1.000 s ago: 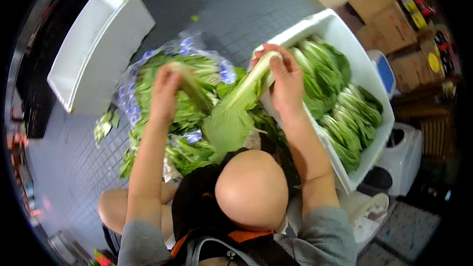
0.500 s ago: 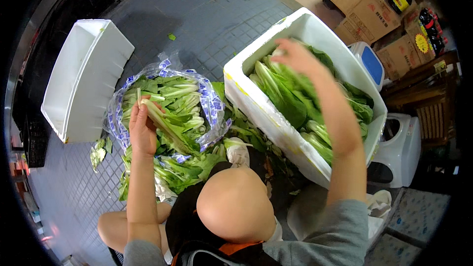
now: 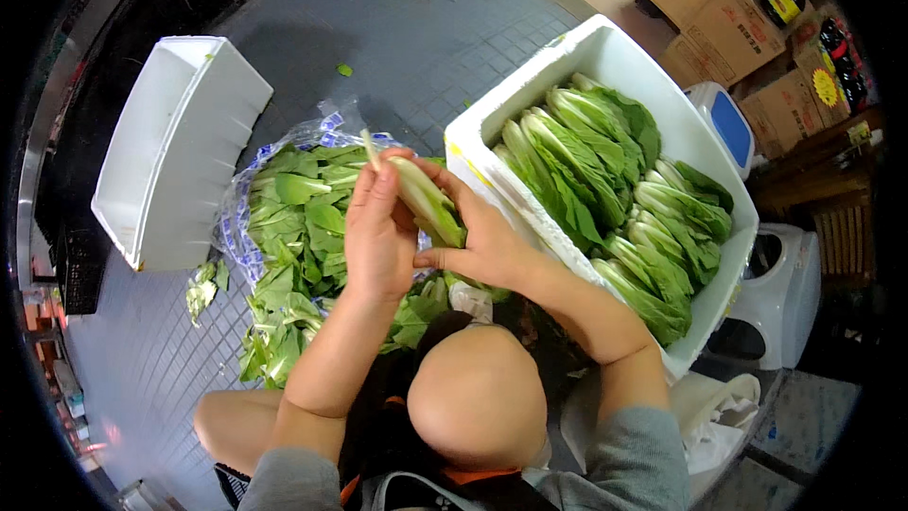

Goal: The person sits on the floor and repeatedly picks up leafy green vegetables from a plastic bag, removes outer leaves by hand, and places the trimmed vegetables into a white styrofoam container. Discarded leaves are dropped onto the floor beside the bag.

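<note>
Both my hands meet in front of me around one head of leafy greens [image 3: 426, 197] with a pale, thick stem. My left hand [image 3: 369, 237] is closed at its stem end, and a thin whitish stalk [image 3: 370, 148] sticks up by the fingertips. My right hand [image 3: 487, 244] wraps the leafy side, thumb pointing toward the left hand. Below and left of them lies a heap of loose greens [image 3: 301, 203] in an opened clear plastic bag [image 3: 235, 218] with blue print. To the right, a white foam box [image 3: 501, 197] holds rows of greens [image 3: 579, 166], stems toward the upper left.
A second white foam box [image 3: 203, 142] stands tipped on the tiled floor at left. Torn leaves [image 3: 201, 291] lie near it. Past the right box are a white-and-blue plastic stool [image 3: 721, 123], a grey-white stool [image 3: 790, 298], cartons [image 3: 724, 38] and dark bottles [image 3: 776, 0].
My right hand has come out of the foam box and moved left to the greens in my left hand. The left hand has shifted right, carrying that head away from above the bag.
</note>
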The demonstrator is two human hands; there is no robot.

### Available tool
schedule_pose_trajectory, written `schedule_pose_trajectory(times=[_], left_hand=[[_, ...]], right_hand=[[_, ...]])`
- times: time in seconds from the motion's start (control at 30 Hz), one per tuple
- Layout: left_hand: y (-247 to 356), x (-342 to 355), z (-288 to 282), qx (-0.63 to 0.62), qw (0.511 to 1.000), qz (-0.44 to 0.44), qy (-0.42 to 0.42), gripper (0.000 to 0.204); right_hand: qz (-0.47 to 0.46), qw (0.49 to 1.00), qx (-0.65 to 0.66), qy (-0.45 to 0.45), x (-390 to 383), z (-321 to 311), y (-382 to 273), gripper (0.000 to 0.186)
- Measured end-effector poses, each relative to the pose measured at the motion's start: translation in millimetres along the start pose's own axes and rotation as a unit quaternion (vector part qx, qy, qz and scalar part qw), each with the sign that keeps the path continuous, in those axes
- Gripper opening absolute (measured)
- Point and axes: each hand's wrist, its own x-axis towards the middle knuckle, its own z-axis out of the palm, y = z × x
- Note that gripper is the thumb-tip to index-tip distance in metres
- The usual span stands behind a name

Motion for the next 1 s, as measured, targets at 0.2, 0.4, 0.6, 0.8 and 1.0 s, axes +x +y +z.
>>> schedule_pose_trajectory(times=[0.2, 0.4, 0.6, 0.8, 1.0], left_hand=[[3, 5, -20, 0.048, 0.994, 0.093, -0.04, 0.016], [-22, -4, -4, 0.107, 0.991, -0.024, -0.07, 0.025], [-37, -10, -30, 0.284, 0.945, -0.071, -0.147, 0.034], [-22, -3, -49, 0.609, 0.72, 0.058, -0.329, 0.033], [-7, -5, -56, 0.593, 0.638, -0.005, -0.491, 0.028]], right_hand=[[0.042, 0.998, -0.038, -0.003, -24, -15, 4, 0.059], [0.038, 0.985, -0.164, 0.046, -36, -31, -1, 0.043], [0.09, 0.994, -0.037, 0.047, -32, -25, 4, 0.044], [0.112, 0.983, -0.142, -0.022, -47, -11, 28, 0.026], [0.029, 0.963, -0.196, -0.181, -70, -6, 42, 0.016]])
